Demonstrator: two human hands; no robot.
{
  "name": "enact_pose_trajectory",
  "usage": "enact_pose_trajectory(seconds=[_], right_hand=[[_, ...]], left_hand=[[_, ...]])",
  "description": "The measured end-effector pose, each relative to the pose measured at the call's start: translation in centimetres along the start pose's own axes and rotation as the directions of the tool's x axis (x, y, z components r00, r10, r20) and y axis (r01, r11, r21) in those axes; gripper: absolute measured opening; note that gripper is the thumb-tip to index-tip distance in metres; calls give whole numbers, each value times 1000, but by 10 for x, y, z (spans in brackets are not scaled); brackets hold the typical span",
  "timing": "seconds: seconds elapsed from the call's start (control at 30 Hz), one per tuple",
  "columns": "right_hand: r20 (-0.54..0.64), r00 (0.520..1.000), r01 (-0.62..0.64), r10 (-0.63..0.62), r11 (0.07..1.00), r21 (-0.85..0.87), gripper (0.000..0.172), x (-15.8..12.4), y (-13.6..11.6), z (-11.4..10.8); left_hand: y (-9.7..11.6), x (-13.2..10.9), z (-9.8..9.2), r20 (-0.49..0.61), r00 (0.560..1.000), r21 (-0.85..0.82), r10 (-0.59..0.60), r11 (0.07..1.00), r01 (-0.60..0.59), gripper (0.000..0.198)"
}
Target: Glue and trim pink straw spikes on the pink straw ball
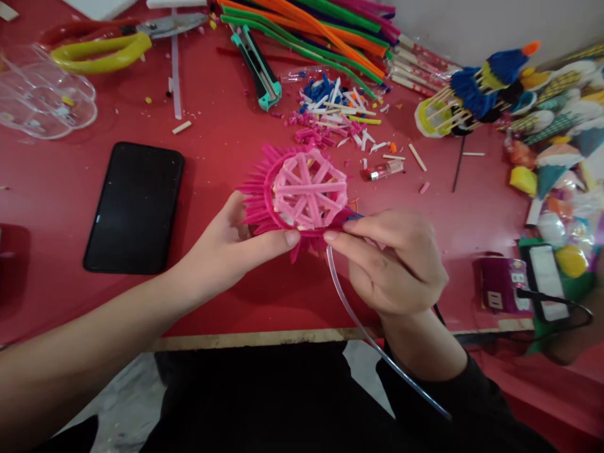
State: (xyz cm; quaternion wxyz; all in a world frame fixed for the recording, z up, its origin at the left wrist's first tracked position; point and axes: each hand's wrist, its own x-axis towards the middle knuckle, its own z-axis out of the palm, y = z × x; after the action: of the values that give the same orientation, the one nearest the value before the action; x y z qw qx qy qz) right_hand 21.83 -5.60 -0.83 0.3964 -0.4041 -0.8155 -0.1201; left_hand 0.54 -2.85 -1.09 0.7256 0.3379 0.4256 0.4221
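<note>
A round pink craft piece (pixel 310 187) has a pale pink spoked face and a fringe of darker pink spikes. My left hand (pixel 236 248) grips it from the left, thumb along its lower rim and the other fingers hidden behind. At the lower right rim, my right hand (pixel 396 261) is closed in a pinch. A thin clear tube (pixel 352 308) runs from these fingertips down past my right wrist, its lower end loose. Fingers partly cover where tube and rim meet. A bit of blue shows just above the right fingertips.
A black phone (pixel 134 207) lies at left on the red table (pixel 212 163). Farther back are yellow-handled snips (pixel 101 53), a utility knife (pixel 257 68), pipe cleaners (pixel 311 31) and scraps (pixel 335 110). A lighter (pixel 384 170) lies nearby; a purple box (pixel 504 284) with a cable stands right.
</note>
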Motion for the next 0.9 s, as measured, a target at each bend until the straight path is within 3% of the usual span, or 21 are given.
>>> enact_pose_trajectory(seconds=[0.27,0.4,0.53,0.77,0.9], right_hand=[[1,1000,19,-19,1000,1,25,-1,-1,-4],[5,999,52,-52,999,-9,22,2,-3,-4],[-10,995,103,-103,994,40,17,4,-5,-2],[55,998,14,-14,1000,0,17,3,-9,-7],[65,997,42,-44,999,34,20,3,-8,-8]], left_hand=[[7,0,2,67,992,-42,-104,993,107,40],[7,-2,3,127,990,-26,-55,998,59,47],[3,-3,1,113,994,17,5,1000,-7,40],[1,-1,-1,162,987,36,14,999,-20,43],[3,-1,0,169,985,29,13,999,-18,44]])
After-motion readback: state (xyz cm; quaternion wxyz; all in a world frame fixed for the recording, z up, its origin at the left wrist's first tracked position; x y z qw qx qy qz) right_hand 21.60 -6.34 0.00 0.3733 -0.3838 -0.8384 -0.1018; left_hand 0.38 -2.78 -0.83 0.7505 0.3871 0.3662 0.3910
